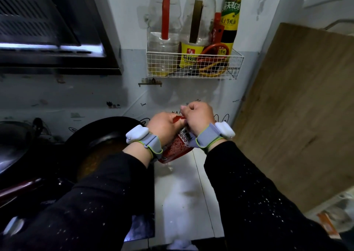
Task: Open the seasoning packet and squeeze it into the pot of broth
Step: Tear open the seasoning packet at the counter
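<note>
Both hands, left hand (pixel 164 125) and right hand (pixel 199 114), are gripping the glossy red seasoning packet (pixel 177 145) beside the black broth pot (pixel 95 135); a sudden tear risks spattering the white table (pixel 182 193).

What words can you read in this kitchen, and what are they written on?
"海天": red patch at the top of the dark sauce bottle.
"千禾": red patch on the yellow-labelled bottle.
"HAP": wall, the rest hidden behind the left hand.
Red seasoning packet, held by both the left and the right hand: print too small and blurred.
Other bottle print: too blurred.
</note>
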The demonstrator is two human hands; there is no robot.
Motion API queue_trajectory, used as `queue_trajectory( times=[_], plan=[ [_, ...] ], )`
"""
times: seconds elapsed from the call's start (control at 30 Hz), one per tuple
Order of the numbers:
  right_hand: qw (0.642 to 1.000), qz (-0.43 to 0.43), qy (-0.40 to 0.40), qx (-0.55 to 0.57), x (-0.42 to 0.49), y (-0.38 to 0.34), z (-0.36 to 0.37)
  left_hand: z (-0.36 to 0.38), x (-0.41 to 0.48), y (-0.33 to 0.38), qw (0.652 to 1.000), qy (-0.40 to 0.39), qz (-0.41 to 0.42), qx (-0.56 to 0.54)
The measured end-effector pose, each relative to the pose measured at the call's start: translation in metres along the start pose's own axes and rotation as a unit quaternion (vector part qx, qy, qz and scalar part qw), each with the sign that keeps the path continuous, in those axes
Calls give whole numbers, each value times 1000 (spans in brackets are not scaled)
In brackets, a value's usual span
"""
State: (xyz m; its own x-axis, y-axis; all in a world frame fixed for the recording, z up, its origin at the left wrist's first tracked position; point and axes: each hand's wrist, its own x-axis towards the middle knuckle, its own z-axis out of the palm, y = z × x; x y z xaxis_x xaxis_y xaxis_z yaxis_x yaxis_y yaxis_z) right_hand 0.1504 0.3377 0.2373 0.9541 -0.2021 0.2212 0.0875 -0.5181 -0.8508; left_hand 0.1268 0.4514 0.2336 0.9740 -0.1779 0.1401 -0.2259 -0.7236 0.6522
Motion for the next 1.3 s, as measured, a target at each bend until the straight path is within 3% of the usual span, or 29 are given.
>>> queue_trajectory(
  times=[0.2,0.37,0.47,0.57,0.7,0.77,0.9,0.97,1.07,1.17,1.3],
  plan=[
    [997,80,15,11,2,1,6,7,-4,8,995,54,7,82],
    [993,103,-43,-48,6,3,3,9,-1,10,987,61,16,148],
    [982,66,-92,-154,8,0,-6,10,1,11,984,62,12,165],
    [976,26,-87,-197,2,-9,-14,8,3,12,981,69,22,179],
    [966,66,-114,-225,6,-13,-11,6,0,12,971,65,51,224],
    [955,20,-124,-270,8,-6,-6,7,-1,11,964,61,56,251],
    [939,-30,-160,-304,18,6,-6,8,5,1,981,55,18,187],
    [949,-30,-179,-257,22,11,-3,4,7,-3,995,30,-10,97],
    [992,55,-108,31,20,12,3,-5,10,-10,999,11,-41,10],
    [972,61,-135,185,18,15,4,-9,14,-16,999,0,-54,-3],
    [953,14,-189,237,13,11,-4,-10,14,-20,998,-17,-55,-31]
  ],
)
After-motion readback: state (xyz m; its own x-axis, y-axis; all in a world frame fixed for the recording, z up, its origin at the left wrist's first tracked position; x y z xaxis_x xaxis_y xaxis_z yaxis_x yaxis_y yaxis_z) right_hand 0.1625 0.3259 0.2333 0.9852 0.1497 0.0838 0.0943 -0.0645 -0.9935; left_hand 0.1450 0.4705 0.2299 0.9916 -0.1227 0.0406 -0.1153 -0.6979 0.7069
